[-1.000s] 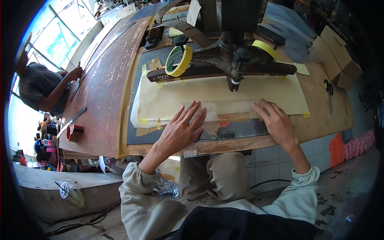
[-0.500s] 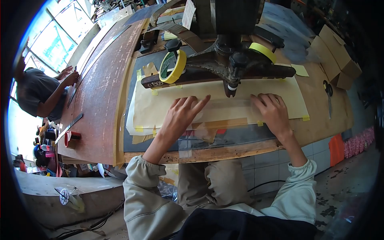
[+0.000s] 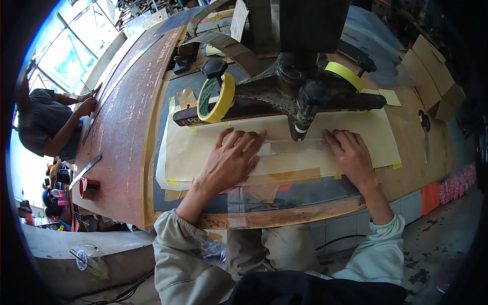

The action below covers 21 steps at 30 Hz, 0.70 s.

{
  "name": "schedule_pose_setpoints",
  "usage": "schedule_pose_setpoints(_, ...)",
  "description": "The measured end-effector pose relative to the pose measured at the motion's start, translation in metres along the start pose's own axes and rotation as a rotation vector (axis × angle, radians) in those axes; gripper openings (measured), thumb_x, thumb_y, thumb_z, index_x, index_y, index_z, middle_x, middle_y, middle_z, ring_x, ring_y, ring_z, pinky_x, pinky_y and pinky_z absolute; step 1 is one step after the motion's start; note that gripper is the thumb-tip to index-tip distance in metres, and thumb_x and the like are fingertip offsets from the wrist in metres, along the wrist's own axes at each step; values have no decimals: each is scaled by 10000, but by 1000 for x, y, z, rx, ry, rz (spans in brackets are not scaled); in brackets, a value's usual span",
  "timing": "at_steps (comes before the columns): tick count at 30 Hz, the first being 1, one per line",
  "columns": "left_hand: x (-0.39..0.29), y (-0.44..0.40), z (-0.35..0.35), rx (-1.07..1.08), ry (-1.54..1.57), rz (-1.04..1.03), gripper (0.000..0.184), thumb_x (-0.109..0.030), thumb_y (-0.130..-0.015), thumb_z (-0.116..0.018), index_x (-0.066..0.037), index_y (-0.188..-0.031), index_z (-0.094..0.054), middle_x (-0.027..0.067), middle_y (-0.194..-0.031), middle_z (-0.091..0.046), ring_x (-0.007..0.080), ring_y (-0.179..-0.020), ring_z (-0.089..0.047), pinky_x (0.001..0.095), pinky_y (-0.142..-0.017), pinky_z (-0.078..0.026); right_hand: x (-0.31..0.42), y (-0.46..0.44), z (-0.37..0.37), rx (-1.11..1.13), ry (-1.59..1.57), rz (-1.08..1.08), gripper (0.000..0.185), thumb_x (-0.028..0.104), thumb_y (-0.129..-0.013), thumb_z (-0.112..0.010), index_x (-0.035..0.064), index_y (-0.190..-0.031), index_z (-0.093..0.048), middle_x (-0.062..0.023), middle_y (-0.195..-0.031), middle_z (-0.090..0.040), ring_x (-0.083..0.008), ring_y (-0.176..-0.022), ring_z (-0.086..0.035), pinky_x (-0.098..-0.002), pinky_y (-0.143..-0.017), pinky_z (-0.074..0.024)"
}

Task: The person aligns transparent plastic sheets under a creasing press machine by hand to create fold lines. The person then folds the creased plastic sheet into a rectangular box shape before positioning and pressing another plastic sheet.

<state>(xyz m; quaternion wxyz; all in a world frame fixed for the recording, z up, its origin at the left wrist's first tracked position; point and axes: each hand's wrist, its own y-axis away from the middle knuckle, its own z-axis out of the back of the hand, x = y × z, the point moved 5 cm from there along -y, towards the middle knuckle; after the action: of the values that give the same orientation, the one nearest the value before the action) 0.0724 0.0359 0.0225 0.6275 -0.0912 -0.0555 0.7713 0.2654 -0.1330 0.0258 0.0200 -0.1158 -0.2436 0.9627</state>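
On my view both hands reach forward over the table (image 3: 114, 107), palms down, backs up. The left hand (image 3: 229, 162) has its grip loosely spread: the fingers are parted and bent, their tips on the cream paper sheet (image 3: 198, 152), beside the left end of a clear plastic strip (image 3: 292, 148). I cannot tell whether that hand pinches the strip. Its forearm comes in from the near left, with the wrist over the table's near edge.

The right hand (image 3: 354, 160) sits at the strip's right end, fingers slightly bent and close together, pointing away from me. Its thumb does not show clearly, so I cannot tell whether that grip is closed on anything. Its forearm slants in from the near right.

The strip lies across the sheet between the two hands, just on the near side of the dark metal bar (image 3: 269, 113). One yellow tape roll (image 3: 228, 99) hangs at the bar's left part, another yellow tape roll (image 3: 344, 74) at its right. Small yellow tape pieces mark the sheet's edges. Far right are scissors (image 3: 426, 134) and a cardboard box (image 3: 432, 73); on the left, a red cup (image 3: 89, 188) and another person (image 3: 46, 122) leaning in at the table.
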Motion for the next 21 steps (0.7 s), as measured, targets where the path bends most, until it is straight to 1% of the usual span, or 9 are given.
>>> schedule_pose_setpoints(3, -12, 6, 6, -57, -11, -34, 700, -166, -780, -694, -76, -1429, -450, 86, -1387, -511, 249, -1274, -482, 470, -1140, -303, 1, 5, 4, -18, 9, -8, 325, 72, -773, -641, 19, -1092, -669, -46, -971, -599, -191, -923, -595, -332, -788, -507)
schedule_pose_setpoints(4, -17, 8, 5, -35, 16, -41, 748, -120, -720, -711, -62, -1421, -454, 114, -1459, -463, 254, -1343, -454, 479, -1152, -307, 3, 6, 7, -29, 14, -8, 311, 70, -768, -646, 19, -1073, -676, -45, -968, -602, -187, -915, -597, -329, -774, -510)
schedule_pose_setpoints(7, -21, 13, -4, -32, 154, -34, 778, -114, -707, -711, -58, -1432, -433, 137, -1486, -432, 292, -1378, -415, 482, -1138, -333, 5, 9, 9, -38, 18, 8, 287, 66, -758, -652, 20, -1040, -689, -43, -957, -609, -180, -898, -602, -312, -725, -518)
schedule_pose_setpoints(10, -20, 14, -6, 61, 158, -71, 684, -83, -817, -606, -32, -1461, -382, 247, -1478, -392, 363, -1393, -374, 511, -1133, -319, 6, 10, 9, -26, 9, 21, 295, 65, -754, -654, 21, -1043, -689, -41, -943, -611, -179, -893, -604, -306, -718, -537)
schedule_pose_setpoints(14, -22, 17, -10, 76, 164, -48, 697, -183, -867, -603, -29, -1486, -321, 291, -1514, -296, 439, -1413, -292, 552, -1143, -267, 8, 15, 6, 27, -8, -8, 310, 65, -754, -657, 16, -1059, -685, -56, -938, -615, -195, -898, -610, -324, -769, -568)
schedule_pose_setpoints(16, -34, 18, -4, 99, 236, -7, 702, -266, -897, -581, -20, -1492, -303, 328, -1530, -223, 479, -1428, -227, 593, -1141, -224, 12, 17, 5, 122, 17, -55, 342, 55, -784, -631, 17, -1123, -658, -83, -999, -619, -218, -958, -622, -337, -824, -567)
schedule_pose_setpoints(17, -36, 19, -6, 99, 231, -3, 731, -306, -887, -580, -15, -1494, -295, 328, -1538, -195, 486, -1434, -196, 609, -1138, -203, 16, 18, 5, 169, 28, -75, 358, 50, -800, -618, 17, -1155, -645, -96, -1029, -621, -230, -988, -628, -344, -851, -566)
schedule_pose_setpoints(19, -36, 22, -13, 96, 216, 4, 793, -385, -868, -577, -7, -1498, -280, 328, -1556, -138, 499, -1447, -135, 640, -1132, -160, 24, 22, 5, 245, 86, -91, 397, 112, -850, -604, 14, -1235, -592, -147, -1140, -603, -269, -1080, -613, -406, -896, -544)
schedule_pose_setpoints(21, -37, 23, -14, 86, 212, 28, 823, -392, -844, -579, -1, -1500, -270, 324, -1560, -133, 502, -1451, -108, 658, -1126, -129, 28, 24, 9, 321, 62, -130, 442, 196, -897, -585, 10, -1295, -542, -193, -1247, -567, -305, -1172, -577, -475, -946, -504)
